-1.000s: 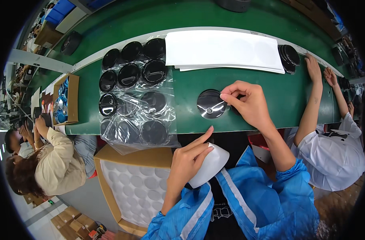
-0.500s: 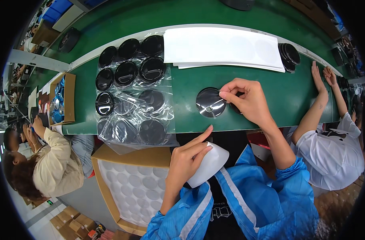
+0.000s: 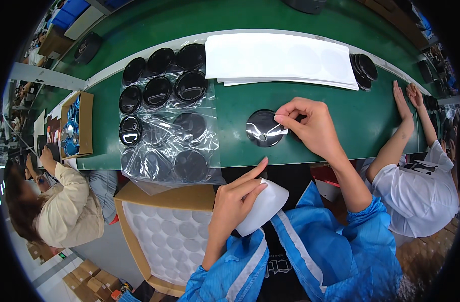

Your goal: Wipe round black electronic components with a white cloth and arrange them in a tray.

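Observation:
A glossy black disc (image 3: 264, 129) with a small hole in its middle is over the green bench in front of me. My right hand (image 3: 310, 126) pinches its right rim between thumb and fingertips; a small pale bit shows just below the fingertips. Something dark shows between the curled fingers, too hidden to name. Below the bench's front edge, my left hand (image 3: 235, 204) holds a curled white sheet (image 3: 265, 206) between thumb and fingers, with the index finger stretched out toward the bench.
Left of the disc, several black round lids (image 3: 157, 91) lie on and under clear plastic. White sheets (image 3: 280, 60) are stacked behind, beside piled black discs (image 3: 364, 70). An open carton (image 3: 121, 211) stands lower left. Co-workers sit at both sides; one's forearms (image 3: 397, 136) rest on the bench.
My hands keep almost the same pose. The dark shape that showed below my right hand is out of sight now. The co-worker at the left has shifted in posture.

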Motion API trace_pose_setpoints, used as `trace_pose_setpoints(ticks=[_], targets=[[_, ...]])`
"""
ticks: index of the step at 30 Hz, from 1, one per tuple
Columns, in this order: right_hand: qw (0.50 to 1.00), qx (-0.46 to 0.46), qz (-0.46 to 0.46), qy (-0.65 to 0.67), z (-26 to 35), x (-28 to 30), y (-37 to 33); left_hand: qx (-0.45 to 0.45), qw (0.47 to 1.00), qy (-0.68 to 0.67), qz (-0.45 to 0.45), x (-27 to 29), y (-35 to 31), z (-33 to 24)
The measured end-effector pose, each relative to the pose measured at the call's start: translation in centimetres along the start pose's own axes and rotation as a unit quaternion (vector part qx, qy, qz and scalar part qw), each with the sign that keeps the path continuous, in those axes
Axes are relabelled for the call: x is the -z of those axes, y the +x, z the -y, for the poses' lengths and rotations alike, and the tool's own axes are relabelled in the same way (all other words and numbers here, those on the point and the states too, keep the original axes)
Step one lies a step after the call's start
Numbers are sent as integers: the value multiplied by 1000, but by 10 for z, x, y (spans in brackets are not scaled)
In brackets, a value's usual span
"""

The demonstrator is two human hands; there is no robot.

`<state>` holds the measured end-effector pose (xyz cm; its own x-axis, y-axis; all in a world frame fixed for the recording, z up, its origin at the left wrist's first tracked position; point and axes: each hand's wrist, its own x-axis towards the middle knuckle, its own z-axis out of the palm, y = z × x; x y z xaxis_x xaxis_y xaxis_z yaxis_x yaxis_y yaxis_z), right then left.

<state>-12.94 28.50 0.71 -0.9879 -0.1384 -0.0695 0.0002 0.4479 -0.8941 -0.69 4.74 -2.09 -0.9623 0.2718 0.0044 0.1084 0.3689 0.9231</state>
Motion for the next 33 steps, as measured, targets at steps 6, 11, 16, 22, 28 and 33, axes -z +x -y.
trace_pose_setpoints(ticks=[6,11,16,22,28,33], targets=[[981,114,-91,-125,37,11,-34,-2,1000,-6,-7,-2,-1,4],[910,207,-83,-349,14,32,-48,-7,1000,-22,0,3,0,-1],[912,202,-11,-356,0,37,-50,-1,997,-73,-19,15,-7,-11],[940,173,-6,-293,28,34,-38,14,995,-91,-46,23,-25,-14],[914,253,12,-318,22,-29,-12,-17,997,-72,-25,17,-30,-20],[892,250,10,-376,23,-35,-8,6,997,-71,-16,19,-30,-23]])
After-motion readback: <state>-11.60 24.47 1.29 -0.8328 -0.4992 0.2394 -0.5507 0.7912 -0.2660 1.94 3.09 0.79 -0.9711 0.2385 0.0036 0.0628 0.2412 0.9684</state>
